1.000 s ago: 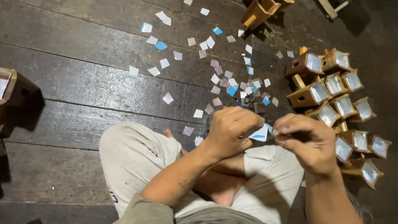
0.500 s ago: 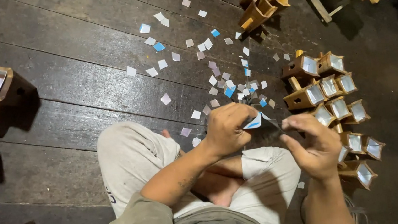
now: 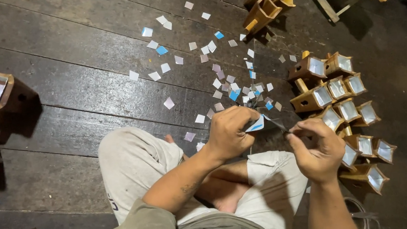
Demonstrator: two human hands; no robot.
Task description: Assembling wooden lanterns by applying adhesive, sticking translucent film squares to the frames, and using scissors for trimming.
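Head view: my left hand (image 3: 228,133) pinched a small white-and-blue square (image 3: 256,124) over my lap. My right hand (image 3: 317,149), fingers closed, pulled a thin dark strip (image 3: 276,124) off its edge. Paper squares (image 3: 216,83) littered the dark plank floor (image 3: 64,92); small wooden boxes (image 3: 338,88) sat just right.

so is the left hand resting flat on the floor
No, the left hand is raised over the lap, pinching a small white and blue piece.

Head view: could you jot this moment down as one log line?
left hand: holds small square piece | right hand: peels its film | floor: scattered paper squares | right: wooden boxes
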